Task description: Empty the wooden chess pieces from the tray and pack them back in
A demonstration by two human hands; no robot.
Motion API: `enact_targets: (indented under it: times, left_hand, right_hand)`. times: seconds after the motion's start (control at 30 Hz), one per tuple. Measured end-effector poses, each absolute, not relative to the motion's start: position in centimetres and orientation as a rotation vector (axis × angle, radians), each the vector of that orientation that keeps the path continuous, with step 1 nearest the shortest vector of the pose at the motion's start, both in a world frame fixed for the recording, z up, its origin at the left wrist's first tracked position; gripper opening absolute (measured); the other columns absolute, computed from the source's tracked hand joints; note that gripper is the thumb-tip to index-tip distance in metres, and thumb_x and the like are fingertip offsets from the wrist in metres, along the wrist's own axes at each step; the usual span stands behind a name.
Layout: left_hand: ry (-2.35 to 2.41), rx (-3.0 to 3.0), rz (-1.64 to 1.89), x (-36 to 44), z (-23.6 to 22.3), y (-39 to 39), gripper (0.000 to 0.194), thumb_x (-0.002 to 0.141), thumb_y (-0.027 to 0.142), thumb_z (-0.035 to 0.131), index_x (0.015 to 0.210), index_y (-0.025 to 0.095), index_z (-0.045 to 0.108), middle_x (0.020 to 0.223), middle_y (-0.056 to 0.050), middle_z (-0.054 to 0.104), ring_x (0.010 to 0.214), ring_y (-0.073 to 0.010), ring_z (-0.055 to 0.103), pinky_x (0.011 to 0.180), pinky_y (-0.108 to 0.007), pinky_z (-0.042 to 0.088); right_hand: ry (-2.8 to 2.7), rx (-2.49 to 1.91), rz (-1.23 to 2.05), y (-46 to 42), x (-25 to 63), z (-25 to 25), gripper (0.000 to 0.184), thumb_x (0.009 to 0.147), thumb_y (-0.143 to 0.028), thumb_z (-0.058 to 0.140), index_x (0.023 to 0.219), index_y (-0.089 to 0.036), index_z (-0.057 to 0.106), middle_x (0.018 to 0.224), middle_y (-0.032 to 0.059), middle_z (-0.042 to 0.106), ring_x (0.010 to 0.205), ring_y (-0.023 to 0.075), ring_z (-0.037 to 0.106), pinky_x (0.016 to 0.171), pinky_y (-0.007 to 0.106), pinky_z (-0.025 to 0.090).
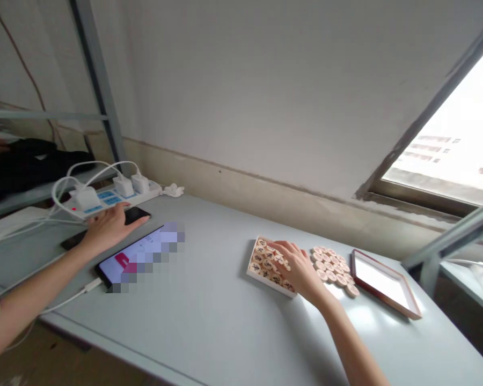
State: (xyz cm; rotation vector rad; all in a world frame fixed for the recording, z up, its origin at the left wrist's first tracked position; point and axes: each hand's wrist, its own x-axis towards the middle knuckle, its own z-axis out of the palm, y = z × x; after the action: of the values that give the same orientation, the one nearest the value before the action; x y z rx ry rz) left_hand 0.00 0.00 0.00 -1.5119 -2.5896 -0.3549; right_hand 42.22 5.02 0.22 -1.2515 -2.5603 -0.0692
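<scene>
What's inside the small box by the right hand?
Round pieces with dark characters show inside the box; the right hand covers part of it, hiding whatever lies beneath.

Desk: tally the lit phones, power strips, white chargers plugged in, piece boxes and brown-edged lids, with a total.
Lit phone: 1
Power strip: 1
White chargers: 3
Piece box: 1
Brown-edged lid: 1
Total: 7

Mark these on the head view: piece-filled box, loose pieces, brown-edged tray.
Piece-filled box [270, 284]: head view, on its near side wall.
Loose pieces [329, 266]: head view, on one near the cluster's middle.
Brown-edged tray [380, 281]: head view, on its bare white inside.
</scene>
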Motion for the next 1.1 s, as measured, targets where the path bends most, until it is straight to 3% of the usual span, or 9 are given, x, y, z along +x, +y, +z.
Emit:
enact_targets:
  times: [0.2,0.3,0.4,0.53,0.77,0.93,1.1]
  left_hand:
    - [-2.073,-1.947,-0.834,6.8,2.2,0.4,0.039,0.080,0.044,0.034,0.107,0.018,0.044,0.118,-0.008,0.047,0.113,-0.0228,0.041,0.095,-0.034,0.030]
    - [-1.857,-2.362,-0.968,13.4,3.0,1.4,0.029,0.081,0.040,0.036,0.100,0.022,0.049,0.107,-0.004,0.054,0.102,-0.0186,0.049,0.091,-0.030,0.035]
    - [-1.771,-2.647,-0.932,19.7,2.5,3.5,0.030,0.080,0.036,0.042,0.107,0.025,0.049,0.109,-0.004,0.054,0.100,-0.0194,0.052,0.087,-0.031,0.039]
    - [-1.781,-2.685,-0.909,24.2,0.2,6.9,0.040,0.081,0.031,0.042,0.118,0.018,0.046,0.112,-0.011,0.051,0.105,-0.0232,0.049,0.089,-0.035,0.039]
    - [-1.825,-2.582,-0.963,23.4,-3.1,8.1,0.026,0.081,0.032,0.043,0.089,0.019,0.064,0.097,-0.009,0.056,0.095,-0.0227,0.051,0.083,-0.035,0.043]
    - [-1.876,-2.575,-1.027,23.6,-3.6,8.3,0.026,0.079,0.028,0.045,0.096,0.017,0.061,0.100,-0.009,0.055,0.096,-0.0221,0.051,0.085,-0.034,0.042]
    - [-1.844,-2.546,-1.049,23.8,-4.2,8.5,0.024,0.078,0.026,0.045,0.092,0.015,0.061,0.098,-0.008,0.056,0.093,-0.0205,0.051,0.083,-0.032,0.042]
  right_hand:
    - [-2.473,-1.529,-0.345,5.0,43.7,1.4,0.018,0.084,-0.019,0.049,0.098,-0.023,0.059,0.100,0.0052,0.055,0.094,0.0231,0.046,0.079,0.038,0.032]
    - [-2.442,-1.644,-0.348,5.3,45.6,1.6,0.015,0.084,-0.025,0.050,0.097,-0.024,0.059,0.099,0.0053,0.055,0.094,0.0240,0.046,0.078,0.038,0.032]
    - [-2.462,-1.650,-0.292,5.4,46.3,1.3,0.018,0.086,-0.026,0.049,0.102,-0.025,0.057,0.101,0.0044,0.055,0.095,0.0234,0.046,0.079,0.037,0.032]
    - [-2.464,-1.602,-0.322,5.3,45.3,1.0,0.016,0.085,-0.023,0.051,0.100,-0.025,0.058,0.101,0.0035,0.054,0.094,0.0225,0.046,0.081,0.038,0.031]
    - [-2.463,-1.671,-0.438,5.1,43.6,0.4,0.019,0.083,-0.016,0.051,0.098,-0.024,0.061,0.103,0.0052,0.052,0.095,0.0239,0.044,0.080,0.039,0.031]
    - [-2.364,-1.770,-0.376,5.4,43.7,0.1,0.011,0.085,-0.025,0.053,0.093,-0.022,0.060,0.103,0.0059,0.050,0.096,0.0245,0.041,0.078,0.038,0.030]
    - [-2.261,-1.735,-0.313,5.8,44.1,-0.1,0.013,0.079,-0.021,0.060,0.091,-0.022,0.056,0.100,0.0039,0.052,0.095,0.0226,0.041,0.076,0.033,0.027]
